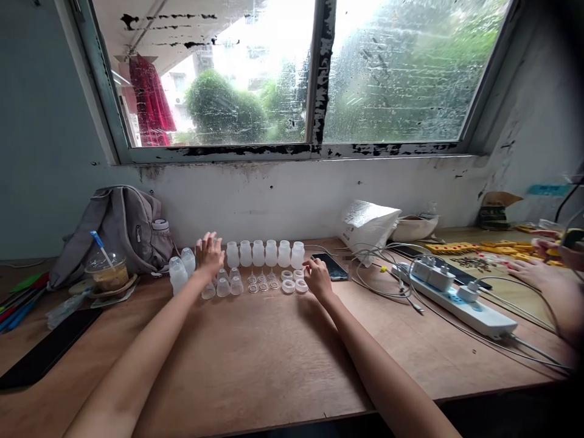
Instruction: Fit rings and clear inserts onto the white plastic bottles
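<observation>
A row of small translucent plastic bottles (264, 253) stands near the wall on the wooden table (255, 359). In front of them lie clear caps (229, 285), small rings (261, 283) and white collars (294, 281). My left hand (208, 255) reaches over the left end of the row with its fingers spread, beside two more bottles (181, 269). My right hand (317, 277) rests at the right end, fingers curled by the white collars, close to a black phone (331, 266).
A grey backpack (121, 228) and an iced drink cup (107, 271) sit at the left, with a dark tablet (45, 353) nearer me. A white bag (367, 228), cables and a power strip (456, 295) lie right. Another person's hands (542, 267) work over yellow parts (483, 248).
</observation>
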`<state>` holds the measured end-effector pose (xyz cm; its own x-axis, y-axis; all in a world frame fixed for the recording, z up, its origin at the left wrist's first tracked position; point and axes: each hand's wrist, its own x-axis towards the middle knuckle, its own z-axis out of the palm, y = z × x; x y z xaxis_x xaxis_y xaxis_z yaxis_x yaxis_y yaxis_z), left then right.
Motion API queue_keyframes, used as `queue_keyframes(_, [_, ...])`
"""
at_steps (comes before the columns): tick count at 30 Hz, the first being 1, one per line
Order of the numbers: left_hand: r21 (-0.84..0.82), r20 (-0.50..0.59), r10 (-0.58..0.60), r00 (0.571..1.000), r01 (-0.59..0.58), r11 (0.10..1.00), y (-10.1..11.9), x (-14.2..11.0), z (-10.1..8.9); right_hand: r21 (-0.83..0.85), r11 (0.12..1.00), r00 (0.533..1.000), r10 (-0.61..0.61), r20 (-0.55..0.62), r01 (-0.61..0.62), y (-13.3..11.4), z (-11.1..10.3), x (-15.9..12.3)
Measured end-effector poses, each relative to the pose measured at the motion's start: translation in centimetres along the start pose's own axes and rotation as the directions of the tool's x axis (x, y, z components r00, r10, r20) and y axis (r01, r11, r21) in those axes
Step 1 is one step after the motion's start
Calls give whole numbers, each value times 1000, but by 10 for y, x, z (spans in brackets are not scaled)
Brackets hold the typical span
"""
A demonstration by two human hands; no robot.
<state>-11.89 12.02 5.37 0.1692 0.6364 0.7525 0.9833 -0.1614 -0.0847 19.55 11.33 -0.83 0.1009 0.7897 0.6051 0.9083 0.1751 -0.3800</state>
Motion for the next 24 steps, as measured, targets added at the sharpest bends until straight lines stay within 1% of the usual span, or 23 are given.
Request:
queue_keyframes(2, [87,33,-36,999,33,996,-12,18,9,27,998,998,-54,-11,54,-6,-1,-2])
queue_keyframes(4, [142,88,-61,994,48,989,-19,27,18,42,995,996,-89,-13,90,-11,-1,-3])
queue_keyframes(6, [174,113,-75,991,55,983,-21,29,26,51,993,994,-106,-13,107,-14,-1,-4])
queue_keyframes(8, [181,101,-82,991,63,982,-19,26,32,59,992,994,-110,-9,110,-15,-1,-5])
queue_keyframes(10, [157,84,-78,993,64,985,-15,21,34,69,992,994,-107,-6,107,-16,-2,-5])
queue_keyframes(12, [110,70,-63,996,55,992,-10,19,32,78,991,994,-110,-11,111,-16,-2,-5])
queue_keyframes(13, [83,51,-56,997,52,995,-8,19,29,83,990,993,-115,-18,116,-17,-2,-5])
queue_keyframes(15, [26,-26,-55,998,56,998,-2,21,17,97,986,991,-131,-40,135,-19,-2,-4])
queue_keyframes(17, [-43,-130,-63,989,58,997,5,25,0,120,979,985,-156,-72,164,-22,-2,-4])
queue_keyframes(19, [-128,-224,-58,973,29,991,15,27,-20,149,970,978,-179,-105,193,-27,-2,-6])
queue_keyframes(21, [-224,-282,-43,959,-23,974,27,23,-40,175,961,973,-198,-116,216,-34,-2,-8])
queue_keyframes(24, [-347,-296,65,953,-171,922,48,0,-59,196,947,966,-243,-90,256,-44,0,-15])
